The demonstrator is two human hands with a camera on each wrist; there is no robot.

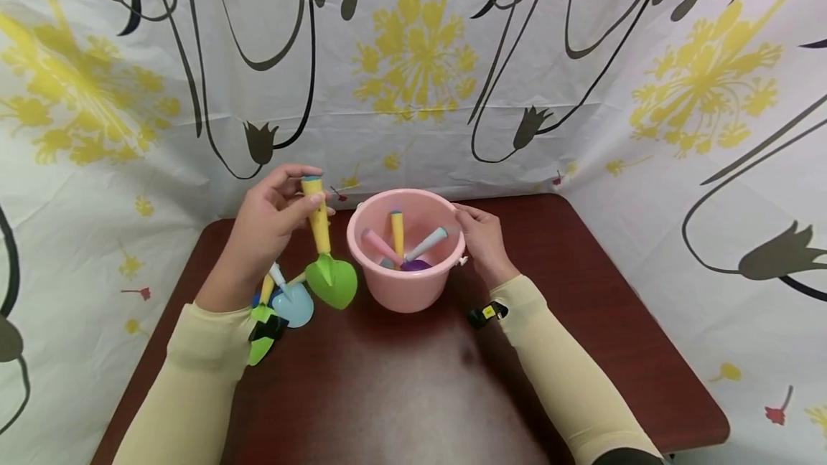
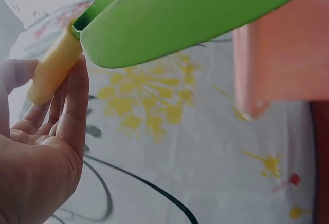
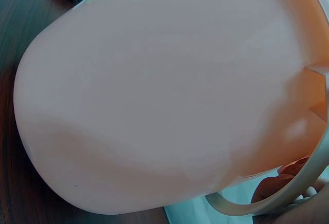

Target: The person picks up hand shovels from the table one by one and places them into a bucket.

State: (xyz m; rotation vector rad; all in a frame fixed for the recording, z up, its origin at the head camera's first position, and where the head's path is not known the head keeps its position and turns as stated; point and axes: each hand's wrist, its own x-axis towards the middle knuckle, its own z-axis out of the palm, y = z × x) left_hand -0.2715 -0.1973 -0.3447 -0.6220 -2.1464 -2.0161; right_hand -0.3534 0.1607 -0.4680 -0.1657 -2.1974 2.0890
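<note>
One green trowel [image 1: 321, 232], pinched in L hand [image 1: 271, 210], points approx 5:30, pink bucket [image 1: 405, 291], gripped by R hand [image 1: 482, 241], at L's 3-4 o'clock.

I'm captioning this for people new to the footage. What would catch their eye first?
The pink bucket near the table's far side, with three coloured handles poking up inside. Just left of it, the left grip holds a green shovel by its yellow handle. Behind, large yellow flowers and dark stems pattern the white cloth.
</note>
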